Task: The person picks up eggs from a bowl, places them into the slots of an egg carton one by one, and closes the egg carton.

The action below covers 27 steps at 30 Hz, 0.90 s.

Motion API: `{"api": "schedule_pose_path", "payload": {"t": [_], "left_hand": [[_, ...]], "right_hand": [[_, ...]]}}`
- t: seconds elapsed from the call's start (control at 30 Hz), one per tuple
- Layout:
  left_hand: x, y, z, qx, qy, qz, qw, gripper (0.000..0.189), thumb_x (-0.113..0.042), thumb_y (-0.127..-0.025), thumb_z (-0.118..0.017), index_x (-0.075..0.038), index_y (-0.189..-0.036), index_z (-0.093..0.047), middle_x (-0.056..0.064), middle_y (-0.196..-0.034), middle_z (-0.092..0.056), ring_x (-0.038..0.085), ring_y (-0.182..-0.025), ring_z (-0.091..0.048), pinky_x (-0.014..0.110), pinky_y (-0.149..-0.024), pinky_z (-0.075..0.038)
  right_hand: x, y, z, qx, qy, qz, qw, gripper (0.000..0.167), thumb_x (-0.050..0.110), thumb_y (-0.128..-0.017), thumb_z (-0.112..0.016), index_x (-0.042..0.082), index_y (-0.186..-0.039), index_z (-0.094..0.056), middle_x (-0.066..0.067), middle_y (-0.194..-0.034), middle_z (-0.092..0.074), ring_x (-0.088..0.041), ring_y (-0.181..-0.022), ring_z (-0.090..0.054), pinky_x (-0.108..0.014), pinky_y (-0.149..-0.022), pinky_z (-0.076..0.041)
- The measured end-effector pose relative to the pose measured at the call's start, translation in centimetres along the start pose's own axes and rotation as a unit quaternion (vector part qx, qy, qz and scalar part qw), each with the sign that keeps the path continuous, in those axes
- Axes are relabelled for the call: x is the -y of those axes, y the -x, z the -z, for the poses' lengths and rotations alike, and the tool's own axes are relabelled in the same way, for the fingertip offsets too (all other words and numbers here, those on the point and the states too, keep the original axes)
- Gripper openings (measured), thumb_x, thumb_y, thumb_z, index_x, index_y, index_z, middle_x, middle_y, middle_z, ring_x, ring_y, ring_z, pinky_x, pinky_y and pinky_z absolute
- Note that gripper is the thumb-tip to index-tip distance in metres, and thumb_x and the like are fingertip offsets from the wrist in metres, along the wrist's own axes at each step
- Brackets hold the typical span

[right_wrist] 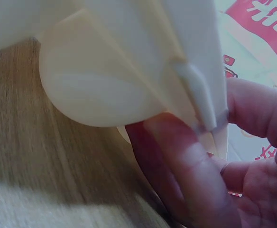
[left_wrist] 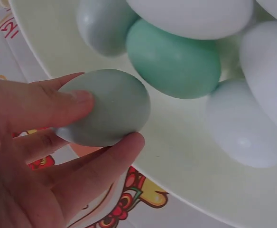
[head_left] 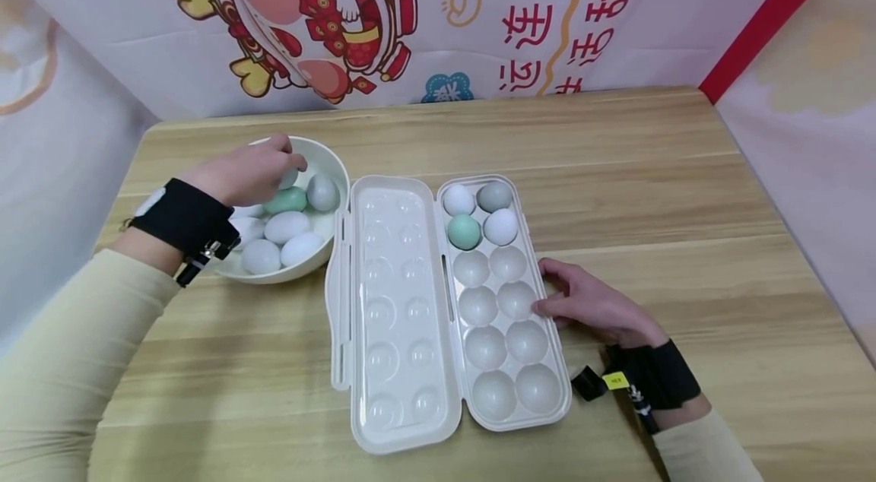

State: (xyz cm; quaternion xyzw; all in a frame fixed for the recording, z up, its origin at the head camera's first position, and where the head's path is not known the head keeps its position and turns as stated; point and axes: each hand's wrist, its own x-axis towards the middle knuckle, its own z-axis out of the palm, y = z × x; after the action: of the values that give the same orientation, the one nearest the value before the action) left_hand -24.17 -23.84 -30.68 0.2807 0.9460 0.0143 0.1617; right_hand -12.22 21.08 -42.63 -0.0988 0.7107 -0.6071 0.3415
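Printed cloth (head_left: 411,18) with red characters and a cartoon figure stood beyond the egg carton (head_left: 486,347), which lay open on a wood-grain table (head_left: 616,170), lid to its left. Four eggs (head_left: 464,232), two white, one grey and one green, filled the carton's far cups.

Left of the carton, a pale bowl (head_left: 313,149) held more eggs, mostly whitish, with one green egg (head_left: 286,200) among them. Over that bowl, the left hand (head_left: 249,172) pinched a grey-green egg (left_wrist: 107,109). From the head, this egg was mostly hidden behind the fingers; the left wrist view showed it plainly, between thumb and fingertips. Whether it touched the bowl, I could not tell.

At the carton's right side, the right hand (head_left: 595,307) gripped the edge. Only the right wrist view revealed fingers tucked underneath, against a cup's rounded underside (right_wrist: 98,83).
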Motion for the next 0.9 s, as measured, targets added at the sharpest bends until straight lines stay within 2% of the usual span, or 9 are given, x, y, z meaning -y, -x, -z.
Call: {"api": "schedule_pose_path", "payload": {"t": [0.2,0.5,0.9], "left_hand": [[-1.6,0.3,1.0,0.003,-0.018,-0.005,0.9998,0.039,0.017,-0.081,-0.062,0.006,-0.118,-0.062,0.024,-0.105,-0.05,0.032,-0.081,-0.053,0.046,-0.076,-0.052],[-3.1,0.4,2.4,-0.015,-0.056,-0.032,0.9978,0.035,0.017,-0.081,-0.063,0.008,-0.115,-0.061,0.022,-0.095,-0.05,0.031,-0.079,-0.051,0.044,-0.071,-0.051],[-4.8,0.6,3.7,-0.01,-0.07,-0.027,0.9971,0.036,0.013,-0.082,-0.064,0.007,-0.118,-0.06,0.022,-0.097,-0.049,0.032,-0.078,-0.053,0.042,-0.068,-0.052]], "right_hand": [[0.0,0.0,0.1,-0.004,0.006,-0.001,1.0,0.046,0.007,-0.089,-0.066,-0.008,-0.127,-0.044,-0.021,-0.113,-0.055,-0.026,-0.091,-0.062,-0.034,-0.071,-0.054],[-0.1,-0.1,0.2,0.0,0.0,-0.002,1.0,0.048,0.005,-0.089,-0.064,-0.009,-0.129,-0.042,-0.022,-0.114,-0.055,-0.026,-0.091,-0.062,-0.034,-0.072,-0.054],[0.0,-0.1,0.0,0.0,-0.003,-0.001,1.0,0.045,0.005,-0.089,-0.064,-0.008,-0.127,-0.043,-0.021,-0.114,-0.055,-0.026,-0.091,-0.062,-0.034,-0.071,-0.054]]}}
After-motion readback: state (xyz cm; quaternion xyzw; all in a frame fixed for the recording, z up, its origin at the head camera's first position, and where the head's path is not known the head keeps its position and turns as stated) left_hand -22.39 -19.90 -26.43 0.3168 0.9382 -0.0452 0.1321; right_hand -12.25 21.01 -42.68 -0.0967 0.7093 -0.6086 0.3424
